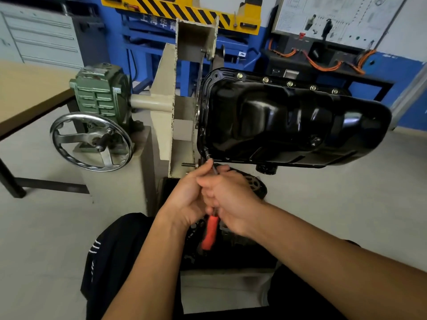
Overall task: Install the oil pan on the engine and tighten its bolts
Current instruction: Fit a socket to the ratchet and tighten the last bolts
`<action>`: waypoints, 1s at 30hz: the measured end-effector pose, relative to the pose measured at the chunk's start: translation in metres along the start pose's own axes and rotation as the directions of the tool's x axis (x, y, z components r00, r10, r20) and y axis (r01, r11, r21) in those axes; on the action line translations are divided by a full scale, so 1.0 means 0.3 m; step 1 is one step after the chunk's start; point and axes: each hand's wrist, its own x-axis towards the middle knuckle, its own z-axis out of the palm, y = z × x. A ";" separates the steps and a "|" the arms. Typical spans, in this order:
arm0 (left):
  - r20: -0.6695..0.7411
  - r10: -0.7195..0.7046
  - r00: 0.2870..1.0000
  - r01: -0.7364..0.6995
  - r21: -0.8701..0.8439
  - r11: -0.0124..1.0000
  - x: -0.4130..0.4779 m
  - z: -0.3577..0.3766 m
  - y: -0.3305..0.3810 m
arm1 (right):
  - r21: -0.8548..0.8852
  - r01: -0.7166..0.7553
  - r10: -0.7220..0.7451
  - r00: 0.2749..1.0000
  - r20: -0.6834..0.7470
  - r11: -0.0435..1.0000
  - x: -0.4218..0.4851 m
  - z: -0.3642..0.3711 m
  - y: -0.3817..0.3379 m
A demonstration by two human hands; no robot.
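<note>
A glossy black oil pan [288,121] sits on the engine, which hangs on a beige stand [164,100]. Several brass-coloured bolts [290,84] line its far flange. Below the pan's near left corner, both hands grip a nut driver with an orange handle [209,232]. Its thin metal shaft [211,161] reaches up to the flange at that corner. My left hand [187,197] curls round the shaft from the left. My right hand [228,195] wraps over it from the right. The bolt under the tip is hidden.
A green gearbox [101,93] with a chrome handwheel [91,142] stands left of the stand. A wooden table [27,93] lies at the far left. Blue and yellow equipment [184,10] and a wiring board [335,17] line the back wall.
</note>
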 end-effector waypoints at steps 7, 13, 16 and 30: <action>-0.044 0.065 0.997 -0.065 -0.011 0.998 -0.002 0.002 0.001 | -0.967 0.241 -0.440 0.862 0.252 -0.081 -0.010 -0.046 -0.064; -0.050 0.090 0.995 -0.092 -0.040 0.995 -0.023 -0.017 0.006 | -0.926 0.276 -0.358 0.918 0.174 0.259 0.021 -0.029 -0.011; -0.056 0.122 0.991 -0.122 -0.009 0.992 -0.036 -0.006 0.004 | -0.739 0.254 -0.313 0.948 0.062 0.624 0.026 -0.055 -0.011; 0.087 0.098 0.991 -0.095 -0.044 0.995 -0.029 -0.017 -0.019 | 0.135 0.195 -0.151 0.948 -0.281 0.971 0.067 0.058 0.095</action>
